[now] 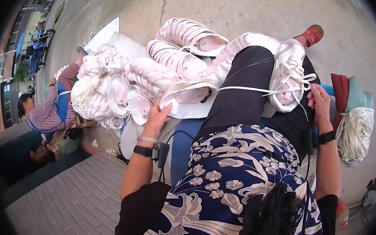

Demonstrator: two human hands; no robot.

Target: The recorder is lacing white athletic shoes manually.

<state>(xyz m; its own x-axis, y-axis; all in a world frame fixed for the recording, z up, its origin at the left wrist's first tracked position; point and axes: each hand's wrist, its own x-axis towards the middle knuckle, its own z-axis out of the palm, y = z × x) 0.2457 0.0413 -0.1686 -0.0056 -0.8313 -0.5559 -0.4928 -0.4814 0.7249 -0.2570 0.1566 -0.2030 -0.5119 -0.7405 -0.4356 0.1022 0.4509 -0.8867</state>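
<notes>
So, just left of our right fingers (312,101) there's a shoe (288,70) on our leg (292,124), and a lace bundle (356,135) off to their right. Shoe pile's (148,74) ahead of our left fingers (166,112), co-worker (48,109) further out left.

Your left forearm (135,172) slants forward and inward, and your left hand (156,119) is relaxed, its fingers (166,111) loosely parted. Your right forearm (329,165) points nearly straight ahead; your right hand (320,101) curls inward, well apart from the left.
</notes>
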